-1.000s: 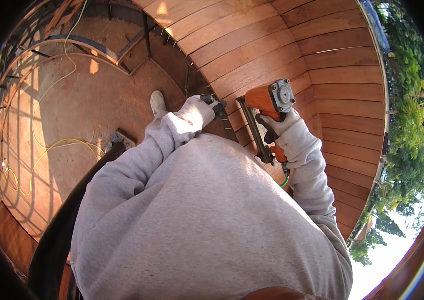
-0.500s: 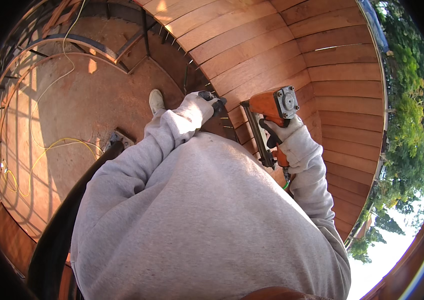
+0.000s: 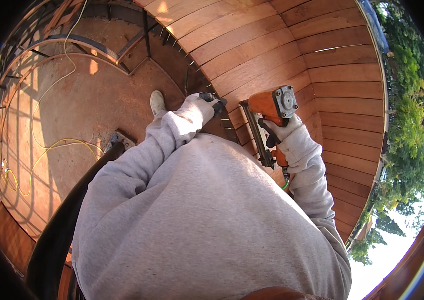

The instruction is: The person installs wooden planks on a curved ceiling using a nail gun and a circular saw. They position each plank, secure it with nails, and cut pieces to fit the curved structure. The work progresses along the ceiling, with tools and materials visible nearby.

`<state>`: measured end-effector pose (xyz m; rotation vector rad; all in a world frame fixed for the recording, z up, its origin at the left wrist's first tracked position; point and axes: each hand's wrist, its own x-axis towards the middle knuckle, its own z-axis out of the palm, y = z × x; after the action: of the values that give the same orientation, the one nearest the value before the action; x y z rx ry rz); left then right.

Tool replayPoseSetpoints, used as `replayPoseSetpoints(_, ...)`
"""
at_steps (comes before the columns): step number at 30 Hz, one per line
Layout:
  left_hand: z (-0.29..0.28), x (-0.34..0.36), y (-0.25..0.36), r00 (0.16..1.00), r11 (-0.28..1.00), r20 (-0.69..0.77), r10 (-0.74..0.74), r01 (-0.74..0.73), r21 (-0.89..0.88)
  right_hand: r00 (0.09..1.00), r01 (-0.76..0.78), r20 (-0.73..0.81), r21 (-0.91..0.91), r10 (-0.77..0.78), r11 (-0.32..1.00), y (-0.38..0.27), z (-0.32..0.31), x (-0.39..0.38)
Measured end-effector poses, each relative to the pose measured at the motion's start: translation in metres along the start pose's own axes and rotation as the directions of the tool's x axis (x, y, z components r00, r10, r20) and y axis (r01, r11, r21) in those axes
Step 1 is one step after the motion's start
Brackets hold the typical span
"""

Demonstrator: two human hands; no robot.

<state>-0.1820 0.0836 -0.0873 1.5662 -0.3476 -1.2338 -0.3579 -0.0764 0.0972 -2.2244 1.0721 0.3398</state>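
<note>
My right hand [image 3: 283, 129], in a grey and black glove, is closed round the handle of an orange nail gun [image 3: 264, 106]. The gun has a grey metal head cap and a long dark magazine, and a green air hose [image 3: 286, 184] leaves its handle end. Its nose rests at or close over the wooden planks [image 3: 249, 70]. My left hand [image 3: 213, 102], in a dark-fingered glove, is at the planks' inner edge with its fingers bent together. What those fingers grip is hidden.
Below on the left is a brown floor [image 3: 79, 110] with a yellow hose [image 3: 47, 148] looped over it. Curved metal framing [image 3: 79, 39] rises at the far left. Short spikes [image 3: 190, 63] line the planks' inner edge. A shoe [image 3: 157, 102] shows beyond my left arm. Trees [image 3: 407, 115] stand at the right.
Almost nothing differs. The nail gun and my right hand have shifted very slightly left, and my left hand stays at the plank edge.
</note>
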Motion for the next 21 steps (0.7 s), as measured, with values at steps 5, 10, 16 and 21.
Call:
replayPoseSetpoints(5, 0.0, 0.005, -0.007, 0.999, 0.999, 0.033, -0.018, 0.019, -0.026, 0.999, -0.044, -0.003, 0.045, 0.044, 0.998, -0.005, 0.001, -0.001)
replayPoseSetpoints(10, -0.017, -0.014, 0.019, 0.995, 0.999, 0.098, 0.03, -0.028, -0.026, 1.0, -0.005, -0.021, -0.008, 0.005, 1.0, -0.004, 0.0, -0.002)
replayPoseSetpoints(16, -0.049, 0.009, 0.042, 0.967, 0.95, -0.253, -0.022, -0.059, -0.306, 0.999, 0.022, -0.051, 0.124, -0.016, 0.992, -0.022, -0.015, 0.008)
replayPoseSetpoints(21, -0.076, 0.044, 0.042, 0.949, 0.965, -0.314, 0.015, -0.095, -0.243, 0.998, 0.046, -0.047, 0.163, -0.039, 0.986, -0.029, -0.015, 0.038)
